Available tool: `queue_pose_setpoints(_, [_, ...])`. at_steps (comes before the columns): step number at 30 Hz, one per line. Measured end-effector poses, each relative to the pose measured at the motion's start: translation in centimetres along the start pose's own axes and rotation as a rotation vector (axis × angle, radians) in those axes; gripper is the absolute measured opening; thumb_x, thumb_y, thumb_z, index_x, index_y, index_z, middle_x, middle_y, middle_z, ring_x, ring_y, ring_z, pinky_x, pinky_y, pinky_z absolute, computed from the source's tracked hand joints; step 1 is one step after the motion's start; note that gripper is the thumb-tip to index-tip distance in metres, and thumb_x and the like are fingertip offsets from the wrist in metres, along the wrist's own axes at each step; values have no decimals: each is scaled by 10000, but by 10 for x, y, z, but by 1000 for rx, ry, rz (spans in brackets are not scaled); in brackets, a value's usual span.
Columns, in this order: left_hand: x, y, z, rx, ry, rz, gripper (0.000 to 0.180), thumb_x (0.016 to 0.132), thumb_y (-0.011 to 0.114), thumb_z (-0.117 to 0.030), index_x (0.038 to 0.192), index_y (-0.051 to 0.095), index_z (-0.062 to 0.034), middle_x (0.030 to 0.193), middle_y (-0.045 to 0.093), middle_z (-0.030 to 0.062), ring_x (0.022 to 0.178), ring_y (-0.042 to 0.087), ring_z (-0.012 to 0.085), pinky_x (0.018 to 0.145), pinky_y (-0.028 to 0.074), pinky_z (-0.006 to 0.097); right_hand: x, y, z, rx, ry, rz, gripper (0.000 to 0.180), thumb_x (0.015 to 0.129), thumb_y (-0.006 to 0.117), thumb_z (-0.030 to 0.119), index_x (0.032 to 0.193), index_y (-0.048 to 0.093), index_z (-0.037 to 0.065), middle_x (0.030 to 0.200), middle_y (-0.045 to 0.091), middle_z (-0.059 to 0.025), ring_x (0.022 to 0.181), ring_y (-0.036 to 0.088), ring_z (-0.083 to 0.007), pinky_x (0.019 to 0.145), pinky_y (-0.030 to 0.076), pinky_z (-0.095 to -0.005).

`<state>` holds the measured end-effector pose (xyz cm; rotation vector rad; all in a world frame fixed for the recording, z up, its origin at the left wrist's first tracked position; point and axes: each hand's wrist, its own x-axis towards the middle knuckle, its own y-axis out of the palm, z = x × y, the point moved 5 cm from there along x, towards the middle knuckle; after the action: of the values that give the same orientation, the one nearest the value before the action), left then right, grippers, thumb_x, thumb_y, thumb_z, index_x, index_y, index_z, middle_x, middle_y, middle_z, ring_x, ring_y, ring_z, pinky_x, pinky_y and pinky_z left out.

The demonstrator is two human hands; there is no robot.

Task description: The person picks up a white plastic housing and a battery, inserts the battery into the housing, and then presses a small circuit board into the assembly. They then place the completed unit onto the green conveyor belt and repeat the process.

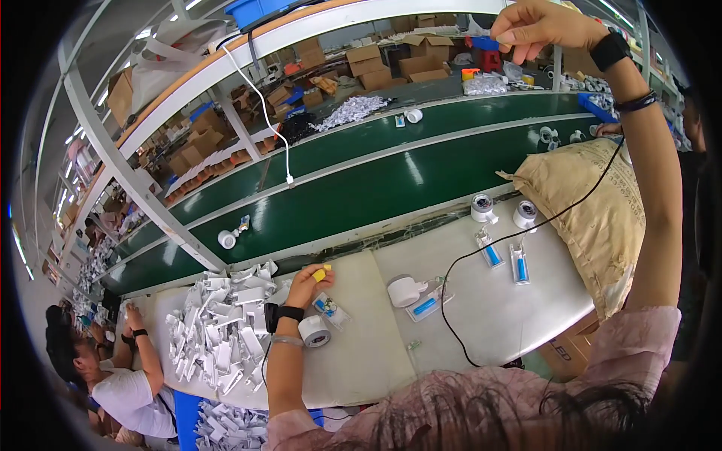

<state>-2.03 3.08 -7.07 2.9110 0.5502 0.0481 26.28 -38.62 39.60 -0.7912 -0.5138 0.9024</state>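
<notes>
My left hand [303, 286] is closed on a small yellow piece [322, 273] above the worktable. Just below it lie a clear-and-white tray with a blue cell [329, 309] and a round white housing [314, 331] with a grey face. High at the upper right, my right hand [543, 28] is raised with fingers curled together; what they hold, if anything, is too small to make out. Right of the middle, a white housing [404, 291] is beside another blue-cell tray [426, 305]. Two more white housings [482, 207] stand farther back, near two trays [519, 263].
A heap of white plastic parts [222, 331] covers the table's left side. A tan sack [583, 203] bulges at the right, crossed by a black cable [481, 252]. Behind runs a green conveyor [361, 177]; a white cable [263, 98] hangs over it. A co-worker [124, 376] sits at the left.
</notes>
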Motion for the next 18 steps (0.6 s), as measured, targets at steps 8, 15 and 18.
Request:
queue_pose_setpoints(8, [-19, 14, -39, 76, -232, -53, 271, 941, 478, -98, 1176, 572, 0, 1099, 648, 143, 947, 662, 211, 823, 545, 323, -53, 152, -73, -97, -410, 313, 294, 867, 678, 203, 1056, 611, -12, 893, 666, -89, 756, 637, -146, 663, 493, -267])
queue_pose_setpoints(15, [-59, 96, -92, 590, 72, -227, 316, 860, 489, 23, 1152, 597, -25, 1026, 653, 60, 911, 614, 139, 778, 469, 239, -45, 328, -146, -419, -496, 153, 222, 799, 633, 200, 964, 617, 52, 895, 634, -142, 894, 633, -304, 722, 474, -451])
queue_pose_setpoints(18, [-84, 178, -66, 769, 157, -22, 258, 877, 543, -7, 1126, 607, -32, 1052, 654, 58, 934, 626, 172, 805, 492, 280, -31, 371, -178, -603, -448, 8, 147, 764, 611, 139, 897, 618, 78, 865, 627, -135, 859, 633, -282, 693, 451, -437])
